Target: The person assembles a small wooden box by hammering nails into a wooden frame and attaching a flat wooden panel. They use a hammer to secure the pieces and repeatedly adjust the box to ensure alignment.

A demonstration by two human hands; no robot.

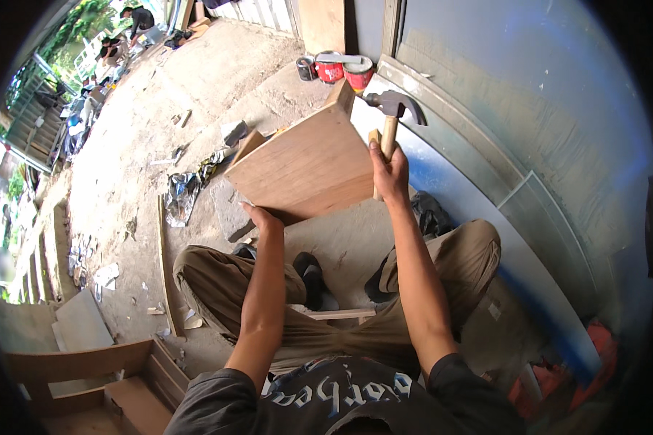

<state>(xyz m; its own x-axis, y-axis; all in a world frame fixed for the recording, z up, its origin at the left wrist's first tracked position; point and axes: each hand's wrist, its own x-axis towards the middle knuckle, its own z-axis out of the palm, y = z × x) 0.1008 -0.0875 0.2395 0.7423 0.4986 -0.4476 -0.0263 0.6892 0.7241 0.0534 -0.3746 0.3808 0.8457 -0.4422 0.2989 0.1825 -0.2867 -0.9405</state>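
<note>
In front of me, tilted on edge, is a wooden box-like piece (312, 163) with a broad, smooth plywood face turned toward me. Its lower left corner is gripped by my left hand (265, 217), whose fingers are partly hidden behind the wood. My right hand (392, 174) is closed round the wooden handle of a claw hammer (393, 105), head up and claw pointing right. That hand is also right beside the box's right edge; whether it presses on the wood I cannot tell.
Paint cans (329, 69) stand by the far wall. A large pale panel (479, 210) leans along the right. Another wooden frame (87, 359) lies at the lower left, near a long wood strip (165, 268). Crumpled plastic (185, 196) litters the floor. Two people crouch at the far left.
</note>
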